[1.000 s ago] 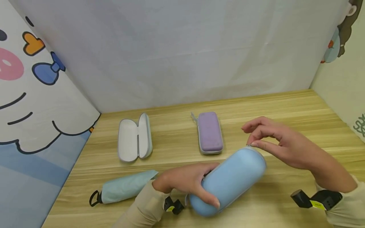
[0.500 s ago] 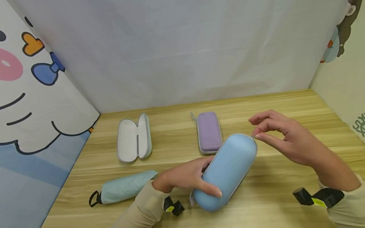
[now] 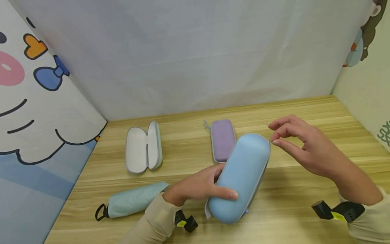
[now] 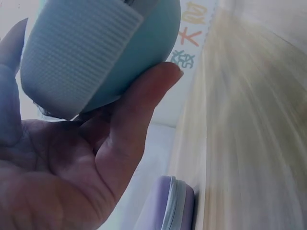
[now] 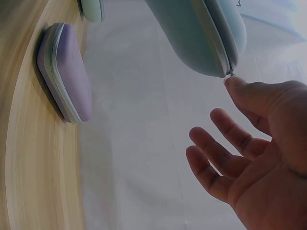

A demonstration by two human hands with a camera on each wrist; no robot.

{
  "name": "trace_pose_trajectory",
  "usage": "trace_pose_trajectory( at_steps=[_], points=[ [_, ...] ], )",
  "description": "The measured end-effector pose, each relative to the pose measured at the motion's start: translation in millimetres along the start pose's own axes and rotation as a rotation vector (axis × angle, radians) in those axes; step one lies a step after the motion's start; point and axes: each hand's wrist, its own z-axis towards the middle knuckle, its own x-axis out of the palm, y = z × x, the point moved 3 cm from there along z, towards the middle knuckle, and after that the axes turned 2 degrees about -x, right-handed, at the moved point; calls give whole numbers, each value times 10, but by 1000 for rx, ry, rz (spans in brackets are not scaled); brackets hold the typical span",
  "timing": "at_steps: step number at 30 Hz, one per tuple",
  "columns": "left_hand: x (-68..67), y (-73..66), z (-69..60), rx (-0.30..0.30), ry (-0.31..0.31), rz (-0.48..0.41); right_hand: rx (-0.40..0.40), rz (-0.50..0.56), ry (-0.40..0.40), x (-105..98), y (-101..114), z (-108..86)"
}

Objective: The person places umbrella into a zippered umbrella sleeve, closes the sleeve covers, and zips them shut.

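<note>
A light blue zippered case (image 3: 243,173) is held tilted above the table, its far end up and to the right. My left hand (image 3: 201,185) grips its lower left side, thumb across the top face. In the left wrist view the thumb and palm of the left hand (image 4: 91,153) wrap the case (image 4: 91,52). My right hand (image 3: 310,149) pinches a small zipper pull at the case's upper right corner between thumb and index finger. In the right wrist view the zipper pull (image 5: 232,74) is at the thumb tip of the right hand (image 5: 259,153), whose other fingers are spread and slightly bent.
A purple case (image 3: 223,140) lies behind the blue one, partly overlapped by it. An opened glasses case with white lining (image 3: 137,150) stands at the left on the wooden table (image 3: 182,135). A folded pale green umbrella (image 3: 134,201) lies by my left wrist. Cloth walls (image 3: 195,57) surround the table.
The blue case has turned more upright in view, its far end moving up and left. The right hand has shifted slightly up and right, still pinching the pull. The left hand keeps its grip.
</note>
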Motion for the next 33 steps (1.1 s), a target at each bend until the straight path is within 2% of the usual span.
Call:
trace_pose_trajectory(
  at_steps=[3, 10, 15, 19, 26, 33],
  points=[
    [2, -6, 6, 8, -21, -16, 1, -11, 3, 3, 5, 5],
    [-11, -13, 0, 2, -113, -52, 5, -24, 16, 78, 13, 7],
    [-43, -8, -8, -23, -200, -72, -10, -2, 45, 202, 29, 12],
    [-55, -19, -1, -41, -232, -113, -29, 15, 68, 284, 49, 7],
    [-81, -29, 0, -59, -297, -141, -58, 98, 146, 378, 85, -11],
    [-114, -12, -11, -72, -353, -158, -85, 120, 220, 445, 134, -19]
  ],
)
